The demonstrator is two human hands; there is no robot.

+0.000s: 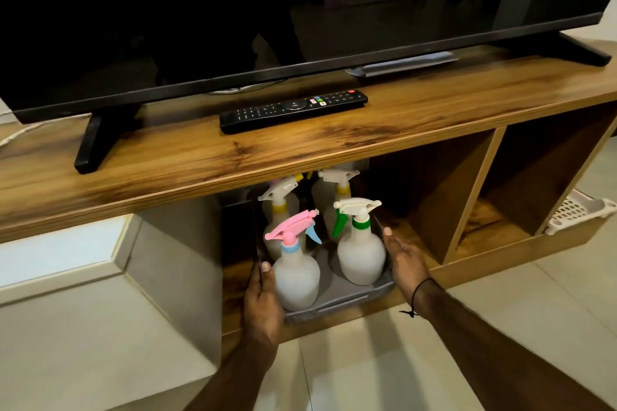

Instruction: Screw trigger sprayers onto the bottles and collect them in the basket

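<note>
A grey basket (340, 302) sits in the open lower bay of a wooden TV stand (300, 140), its front edge at the bay's lip; four white bottles stand upright in it, each with a trigger sprayer on. The front left bottle (295, 279) has a pink sprayer (288, 223) with a blue collar; the front right bottle (360, 255) has a white sprayer (357, 205) with a green trigger and collar; the two rear bottles (278, 210) (337, 193) have white sprayers and yellow collars. No label or writing shows on any bottle. The left hand (262, 300) is clamped on the basket's left wall, thumb inside the rim beside the front left bottle; the right hand (402, 257) lies flat against the right wall, fingers together, thumb on the rim. On top of the stand lie a black remote (293, 110), its button markings too small to read, and a TV (267, 10) with a dark screen.
</note>
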